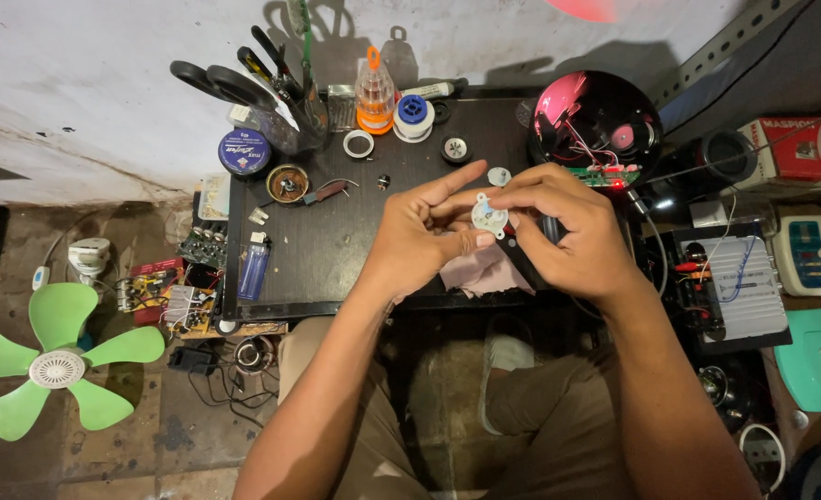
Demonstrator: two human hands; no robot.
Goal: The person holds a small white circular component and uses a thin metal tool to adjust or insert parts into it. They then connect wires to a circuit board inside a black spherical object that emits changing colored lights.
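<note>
Hands meet above the black counter point(336, 259): left hand point(420, 236) pinches a small round white motor point(489, 216), steadying it, while right hand point(568, 231) grips it too, clasping a dark tool. Pink cloth point(485, 273) lies beneath the motor.

Green fan blades point(54, 356), black table point(336, 231)

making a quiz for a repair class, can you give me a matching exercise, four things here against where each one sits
Things:
1. small white round part
2. green fan blade
3. blue lighter
4. orange-capped bottle

Places:
A. on the floor, far left
B. back edge of the black table
C. between the fingertips of both hands
D. left part of the table, near its front

Pairs: 1-C, 2-A, 3-D, 4-B
</note>
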